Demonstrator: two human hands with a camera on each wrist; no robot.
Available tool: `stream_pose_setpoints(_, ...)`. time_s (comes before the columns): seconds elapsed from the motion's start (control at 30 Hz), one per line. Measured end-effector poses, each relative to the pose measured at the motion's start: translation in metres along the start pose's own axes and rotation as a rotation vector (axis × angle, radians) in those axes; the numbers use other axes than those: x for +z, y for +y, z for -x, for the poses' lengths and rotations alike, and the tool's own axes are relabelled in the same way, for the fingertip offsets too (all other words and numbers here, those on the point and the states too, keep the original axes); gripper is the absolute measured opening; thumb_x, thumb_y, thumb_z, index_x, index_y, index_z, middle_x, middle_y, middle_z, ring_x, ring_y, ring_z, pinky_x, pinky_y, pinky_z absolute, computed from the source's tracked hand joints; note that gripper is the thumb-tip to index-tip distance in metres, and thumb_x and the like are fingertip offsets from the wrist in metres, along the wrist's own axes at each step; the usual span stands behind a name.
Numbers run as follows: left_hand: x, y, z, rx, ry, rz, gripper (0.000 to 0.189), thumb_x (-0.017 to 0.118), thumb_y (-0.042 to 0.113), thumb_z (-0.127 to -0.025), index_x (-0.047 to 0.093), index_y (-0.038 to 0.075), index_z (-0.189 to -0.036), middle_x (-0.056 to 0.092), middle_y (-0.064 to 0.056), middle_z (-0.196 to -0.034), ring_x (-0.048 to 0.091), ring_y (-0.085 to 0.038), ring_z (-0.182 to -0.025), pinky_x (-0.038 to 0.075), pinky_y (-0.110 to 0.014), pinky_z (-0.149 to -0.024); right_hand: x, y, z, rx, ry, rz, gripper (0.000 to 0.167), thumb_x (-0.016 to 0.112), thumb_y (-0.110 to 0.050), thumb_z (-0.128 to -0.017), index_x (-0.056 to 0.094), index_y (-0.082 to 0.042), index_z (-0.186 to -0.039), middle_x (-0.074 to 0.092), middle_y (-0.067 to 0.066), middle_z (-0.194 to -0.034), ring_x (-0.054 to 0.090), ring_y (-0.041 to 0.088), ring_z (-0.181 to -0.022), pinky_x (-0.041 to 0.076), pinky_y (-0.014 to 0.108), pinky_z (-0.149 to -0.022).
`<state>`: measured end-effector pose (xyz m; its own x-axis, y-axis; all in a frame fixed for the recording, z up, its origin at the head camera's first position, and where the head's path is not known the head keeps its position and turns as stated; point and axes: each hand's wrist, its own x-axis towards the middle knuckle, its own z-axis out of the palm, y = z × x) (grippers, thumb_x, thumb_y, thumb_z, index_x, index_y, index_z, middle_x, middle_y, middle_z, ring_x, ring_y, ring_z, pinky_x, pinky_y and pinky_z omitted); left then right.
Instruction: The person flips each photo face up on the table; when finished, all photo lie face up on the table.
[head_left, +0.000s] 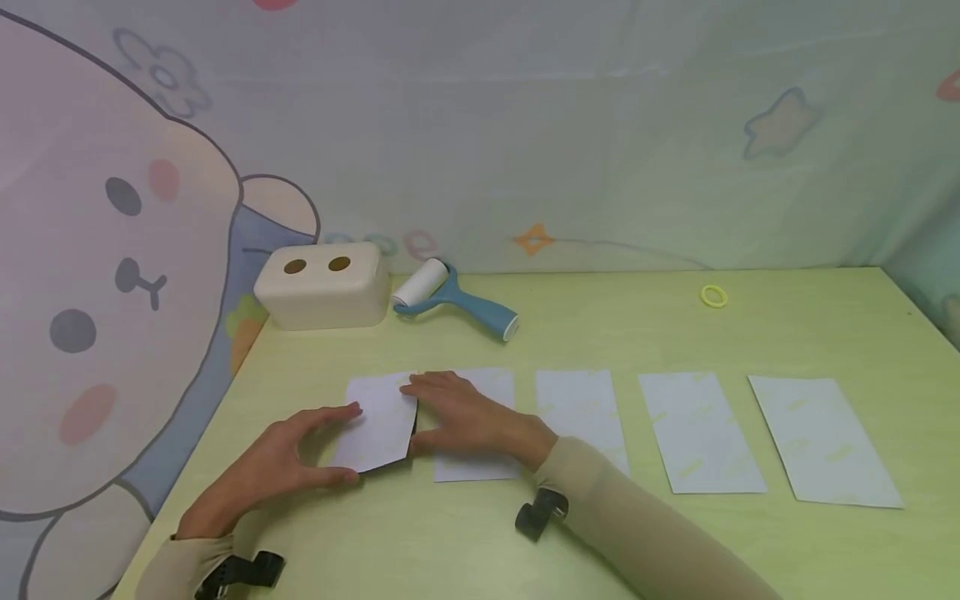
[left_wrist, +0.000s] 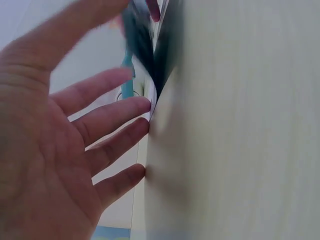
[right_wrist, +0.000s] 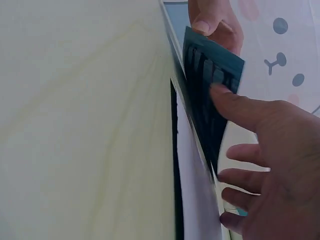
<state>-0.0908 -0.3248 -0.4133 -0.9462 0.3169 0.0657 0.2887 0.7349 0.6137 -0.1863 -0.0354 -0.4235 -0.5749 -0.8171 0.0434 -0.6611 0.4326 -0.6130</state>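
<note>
A white-backed card (head_left: pixel 378 421) lies on the table at the left of a row, with its dark side showing underneath. The left wrist view shows its dark faces (left_wrist: pixel 159 65) meeting in a narrow V near my left fingertips. My left hand (head_left: pixel 277 454) spreads at the left edge, thumb by the front corner and index fingertip at the white face. My right hand (head_left: pixel 465 421) pinches the right edge. In the right wrist view, its thumb presses the dark printed face (right_wrist: pixel 207 95), with the other fingers partly hidden behind the card.
Several white sheets with faint yellow marks, including the rightmost sheet (head_left: pixel 825 442), lie to the right. Behind stand a cream box (head_left: pixel 322 292) with two holes, a blue-handled lint roller (head_left: pixel 472 304) and a small yellow ring (head_left: pixel 713 296). A printed curtain (head_left: pixel 600 167) hangs at the back.
</note>
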Motion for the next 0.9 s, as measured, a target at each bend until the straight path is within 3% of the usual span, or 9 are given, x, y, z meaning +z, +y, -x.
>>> stream_pose_setpoints(0.17,0.000,-0.001,0.000,0.101,-0.005,0.010,0.049,0.094,0.037,-0.079,0.080,0.023,-0.123,0.062,-0.006,-0.150,0.056,-0.036,-0.138,0.036,-0.014,-0.106,-0.001,0.000,-0.002,-0.010,0.141,-0.050,0.066,0.083,-0.028,-0.095,0.055,-0.002,-0.149,0.055,0.012,-0.153,0.047,0.029,-0.144,0.034,0.038,-0.120)
stream_pose_setpoints(0.33,0.001,-0.003,-0.002,0.152,0.005,-0.026,0.048,0.094,0.034,-0.077,0.081,0.025,-0.122,0.063,-0.006,-0.148,0.057,-0.035,-0.135,0.038,-0.016,-0.105,-0.002,-0.003,-0.003,0.008,0.240,-0.124,0.058,0.089,-0.026,-0.090,0.062,0.000,-0.134,0.063,0.013,-0.135,0.060,0.029,-0.126,0.046,0.038,-0.109)
stream_pose_setpoints(0.5,0.001,-0.004,-0.002,0.167,0.013,-0.036,0.041,0.092,0.029,-0.082,0.082,0.025,-0.122,0.064,-0.006,-0.147,0.058,-0.033,-0.134,0.038,-0.017,-0.105,0.001,-0.005,-0.005,0.044,0.279,-0.164,0.047,0.090,-0.028,-0.088,0.066,-0.001,-0.118,0.065,0.010,-0.119,0.064,0.026,-0.110,0.051,0.033,-0.098)
stream_pose_setpoints(0.67,0.004,-0.002,-0.004,0.200,0.046,-0.034,0.029,0.083,0.016,-0.093,0.082,0.020,-0.121,0.068,-0.006,-0.140,0.061,-0.032,-0.130,0.039,-0.017,-0.105,0.002,-0.006,-0.005,0.026,0.257,-0.161,0.048,0.089,-0.027,-0.089,0.070,-0.001,-0.125,0.068,0.011,-0.122,0.065,0.025,-0.113,0.050,0.031,-0.100)
stream_pose_setpoints(0.77,0.007,0.000,-0.006,0.172,0.086,-0.018,0.023,0.073,0.013,-0.101,0.080,0.017,-0.123,0.071,-0.002,-0.133,0.063,-0.028,-0.126,0.041,-0.018,-0.103,0.002,-0.007,-0.004,0.011,0.220,-0.166,0.058,0.088,-0.026,-0.090,0.066,-0.002,-0.137,0.067,0.012,-0.131,0.064,0.025,-0.122,0.048,0.031,-0.106)
stream_pose_setpoints(0.9,0.012,0.007,-0.010,0.046,0.132,0.024,0.024,0.062,0.022,-0.110,0.079,0.021,-0.126,0.072,0.009,-0.124,0.064,-0.017,-0.119,0.047,-0.023,-0.097,0.003,-0.009,-0.004,-0.016,0.183,-0.185,0.069,0.090,-0.026,-0.089,0.059,-0.003,-0.147,0.064,0.012,-0.140,0.061,0.024,-0.129,0.046,0.031,-0.110)
